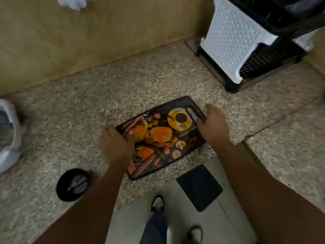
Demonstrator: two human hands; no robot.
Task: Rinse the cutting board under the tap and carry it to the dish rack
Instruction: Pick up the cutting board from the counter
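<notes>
A black cutting board printed with orange food pictures lies flat on the speckled stone counter, near its front edge. My left hand grips the board's near-left edge, thumb on top. My right hand holds the far-right end at the slotted handle, fingers curled over the rim. A black and white perforated dish rack stands at the back right of the counter. No tap or sink is in view.
A small black bowl with a utensil in it sits on the counter at the near left. A white object is at the left edge. A tan wall backs the counter. Below are the floor, a dark mat and my feet.
</notes>
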